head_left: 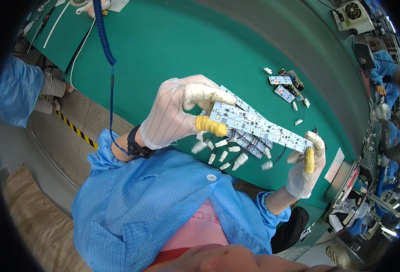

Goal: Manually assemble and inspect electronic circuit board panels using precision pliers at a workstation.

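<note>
Both hands wear thin white gloves with worn fingertips, the thumbs being yellow. A long white circuit board [263, 128], dotted with small chips, slants between them above the table. My left hand [181, 111] pinches its left end between thumb and fingers. At the board's right end, my right hand [307, 163] grips with thumb and fingers. Behind and below this board are more white boards [255, 147], partly hidden; whether they are also held I cannot tell. Black wires with several white plug connectors [224, 156] spread out beneath, some blurred.
Small circuit boards [283, 93] with wires and connectors lie on the green table [163, 41] at the right. A blue coiled cord [104, 36] runs to a black wrist strap [138, 144] on my left wrist. Other people in blue stand left and sit far right.
</note>
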Action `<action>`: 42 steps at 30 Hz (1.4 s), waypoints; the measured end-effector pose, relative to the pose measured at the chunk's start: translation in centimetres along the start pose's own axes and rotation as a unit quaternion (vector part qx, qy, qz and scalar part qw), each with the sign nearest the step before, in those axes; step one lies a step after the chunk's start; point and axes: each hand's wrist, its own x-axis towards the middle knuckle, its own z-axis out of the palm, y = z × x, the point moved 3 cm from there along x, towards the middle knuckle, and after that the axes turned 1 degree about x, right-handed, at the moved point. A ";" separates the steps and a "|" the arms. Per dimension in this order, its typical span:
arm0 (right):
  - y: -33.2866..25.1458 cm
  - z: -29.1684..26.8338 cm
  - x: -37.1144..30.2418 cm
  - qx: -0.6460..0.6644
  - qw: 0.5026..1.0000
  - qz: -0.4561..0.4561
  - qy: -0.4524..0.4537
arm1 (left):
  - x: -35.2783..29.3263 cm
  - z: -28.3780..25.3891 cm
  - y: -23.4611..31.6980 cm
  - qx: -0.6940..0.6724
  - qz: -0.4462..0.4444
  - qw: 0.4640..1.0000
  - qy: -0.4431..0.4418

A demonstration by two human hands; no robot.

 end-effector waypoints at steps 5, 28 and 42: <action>-0.3 0.0 -0.2 0.020 1.000 -0.009 -0.011 | 0.2 -0.1 -0.2 -0.034 -0.028 0.999 -0.001; -0.7 0.8 -0.1 0.025 0.998 0.010 -0.048 | 0.6 -0.9 -0.6 -0.059 -0.073 0.996 0.004; -1.3 1.3 -0.5 -0.019 1.000 0.008 -0.006 | 0.5 -1.4 -1.1 -0.059 0.006 0.998 0.000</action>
